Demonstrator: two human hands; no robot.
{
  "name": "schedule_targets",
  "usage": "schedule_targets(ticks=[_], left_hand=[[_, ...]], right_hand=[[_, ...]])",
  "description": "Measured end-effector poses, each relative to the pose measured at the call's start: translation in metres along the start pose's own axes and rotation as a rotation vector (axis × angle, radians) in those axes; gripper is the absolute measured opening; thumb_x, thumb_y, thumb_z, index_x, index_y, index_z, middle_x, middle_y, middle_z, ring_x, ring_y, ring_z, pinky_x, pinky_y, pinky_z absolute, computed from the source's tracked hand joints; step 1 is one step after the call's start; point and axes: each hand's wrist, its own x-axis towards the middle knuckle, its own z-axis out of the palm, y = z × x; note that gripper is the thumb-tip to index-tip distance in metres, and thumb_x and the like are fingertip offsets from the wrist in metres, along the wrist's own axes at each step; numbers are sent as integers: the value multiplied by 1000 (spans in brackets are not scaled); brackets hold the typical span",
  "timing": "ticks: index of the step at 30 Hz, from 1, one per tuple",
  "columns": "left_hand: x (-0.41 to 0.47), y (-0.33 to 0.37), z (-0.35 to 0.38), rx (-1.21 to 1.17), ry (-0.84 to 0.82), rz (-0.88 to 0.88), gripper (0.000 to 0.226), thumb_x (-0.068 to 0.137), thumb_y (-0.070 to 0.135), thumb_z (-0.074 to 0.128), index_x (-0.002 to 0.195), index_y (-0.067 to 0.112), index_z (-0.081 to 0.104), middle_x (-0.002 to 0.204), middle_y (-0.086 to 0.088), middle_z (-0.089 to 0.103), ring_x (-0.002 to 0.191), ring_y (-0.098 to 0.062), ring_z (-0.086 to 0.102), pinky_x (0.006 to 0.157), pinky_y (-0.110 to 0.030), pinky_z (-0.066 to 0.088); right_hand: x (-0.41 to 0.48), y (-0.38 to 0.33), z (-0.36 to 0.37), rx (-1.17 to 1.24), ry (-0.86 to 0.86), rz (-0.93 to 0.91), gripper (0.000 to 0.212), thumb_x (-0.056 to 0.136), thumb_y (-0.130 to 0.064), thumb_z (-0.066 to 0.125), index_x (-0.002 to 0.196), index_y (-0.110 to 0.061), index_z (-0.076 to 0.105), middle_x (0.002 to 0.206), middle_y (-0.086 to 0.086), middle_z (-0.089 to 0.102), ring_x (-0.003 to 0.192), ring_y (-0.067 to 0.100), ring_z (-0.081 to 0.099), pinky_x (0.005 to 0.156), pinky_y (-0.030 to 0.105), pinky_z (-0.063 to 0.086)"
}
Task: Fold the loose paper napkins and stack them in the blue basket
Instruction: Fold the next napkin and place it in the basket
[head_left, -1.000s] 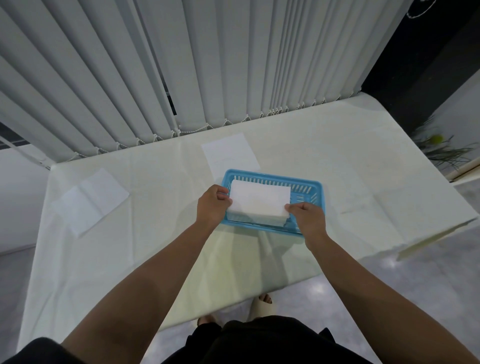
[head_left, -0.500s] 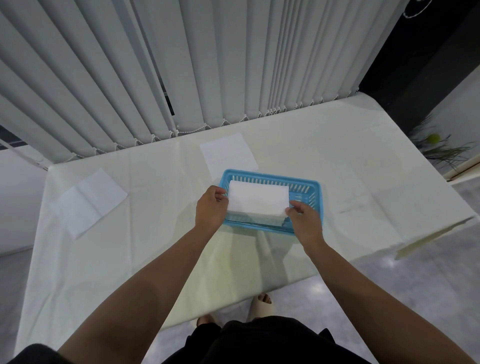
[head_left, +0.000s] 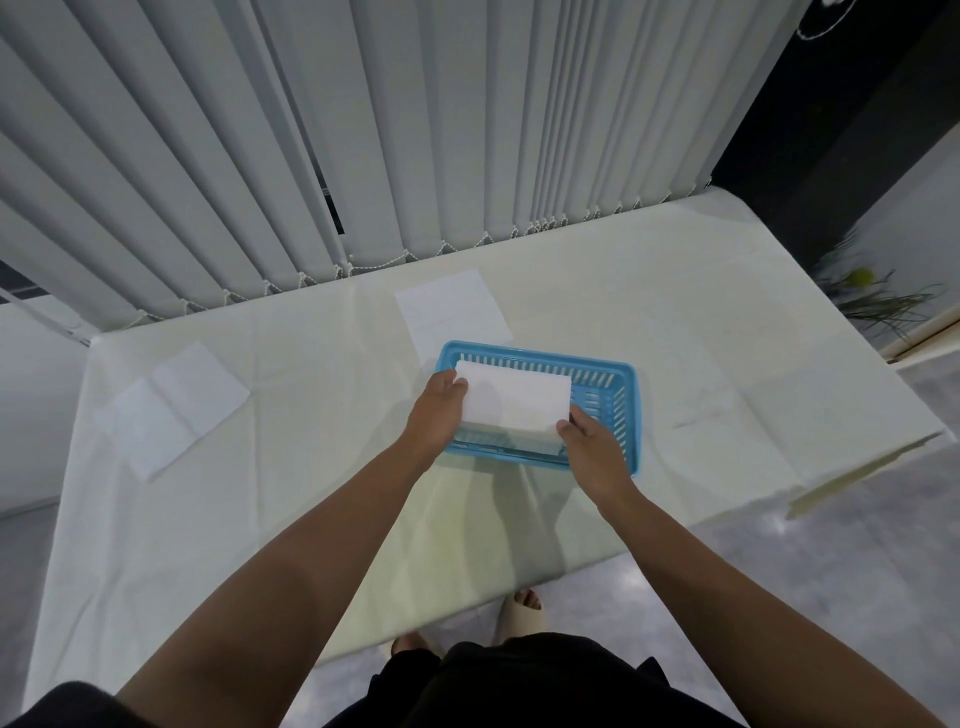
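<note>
A blue slotted plastic basket (head_left: 618, 410) sits on the white table, near its front edge. A folded white napkin (head_left: 514, 402) is held over the basket's left part, resting on or just above more white paper inside. My left hand (head_left: 436, 410) grips the napkin's left end. My right hand (head_left: 592, 447) pinches its near right corner. One loose flat napkin (head_left: 452, 312) lies just behind the basket. Another loose napkin (head_left: 171, 408), creased down the middle, lies at the table's left.
Vertical blinds (head_left: 363, 156) hang along the table's far edge. The tablecloth (head_left: 675, 322) drapes over the front and right edges. A plant (head_left: 872, 296) stands beyond the right end. My feet (head_left: 524, 605) show below the front edge.
The folded napkin and both hands have shifted slightly left over the basket; more of the basket's right part now shows.
</note>
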Motion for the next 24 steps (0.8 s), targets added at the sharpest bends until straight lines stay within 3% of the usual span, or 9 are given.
schedule_targets(ticks=[9,11,20,24], left_hand=[[1,-2,1,-62,-18,-49,48,102,36,30,147,22,30,149,0,36,133,-22,37,104,-33,31],[3,-2,-1,-81,-31,-70,50,101,39,31,148,23,29,151,1,35,135,-22,35,109,-36,29],[8,-2,-2,-95,-51,-81,51,101,39,29,150,28,23,154,4,28,139,-21,30,111,-39,26],[8,0,-5,-87,-61,-92,48,100,38,29,147,26,29,144,6,38,131,-20,38,107,-38,30]], right_hand=[[-2,-4,-2,67,-37,34,26,98,-23,41,116,-16,59,109,2,63,99,22,57,91,38,45],[-3,-6,-2,78,-37,38,27,98,-22,41,118,-17,59,106,-1,61,97,19,55,91,37,44],[-1,-5,0,8,-72,51,28,95,-19,40,118,-17,56,107,4,64,95,26,59,82,40,47],[3,0,0,-21,-64,84,23,91,-24,39,108,-17,53,104,0,61,90,25,58,73,35,40]])
